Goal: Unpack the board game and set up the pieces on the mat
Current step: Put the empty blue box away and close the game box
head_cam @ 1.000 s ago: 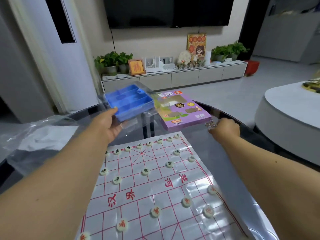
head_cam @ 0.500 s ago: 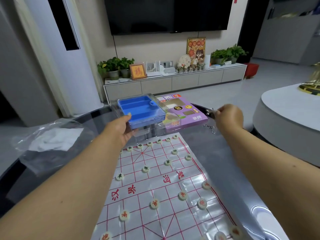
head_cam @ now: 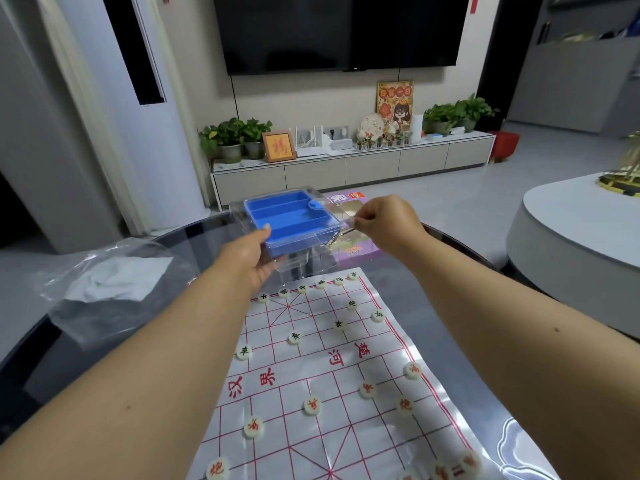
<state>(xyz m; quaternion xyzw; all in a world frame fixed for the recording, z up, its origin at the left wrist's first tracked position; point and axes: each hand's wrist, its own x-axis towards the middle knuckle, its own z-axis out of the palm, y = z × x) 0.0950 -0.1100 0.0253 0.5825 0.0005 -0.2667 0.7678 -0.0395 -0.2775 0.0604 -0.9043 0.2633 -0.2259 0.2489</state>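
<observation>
My left hand (head_cam: pixel 247 259) grips the near left corner of a clear plastic case (head_cam: pixel 313 263) and holds it up above the mat's far end. Inside the case sits an empty blue tray (head_cam: pixel 292 220) with compartments. My right hand (head_cam: pixel 389 226) has its fingers curled, and the fingertips pinch the case's clear right edge. The white mat (head_cam: pixel 332 379) with a red grid lies flat on the table below. Several round cream pieces (head_cam: pixel 311 407) with red or green characters stand on it. A purple game box (head_cam: pixel 351 251) lies behind the case, mostly hidden.
A crumpled clear plastic bag (head_cam: pixel 104 289) lies on the left of the round dark glass table (head_cam: pixel 485 362). A white round table (head_cam: pixel 571 244) stands to the right. A TV cabinet with plants (head_cam: pixel 346 168) lines the far wall.
My right hand left the table's far right edge and came left to the case. My left hand carried the case right, toward the middle, over the mat's far end.
</observation>
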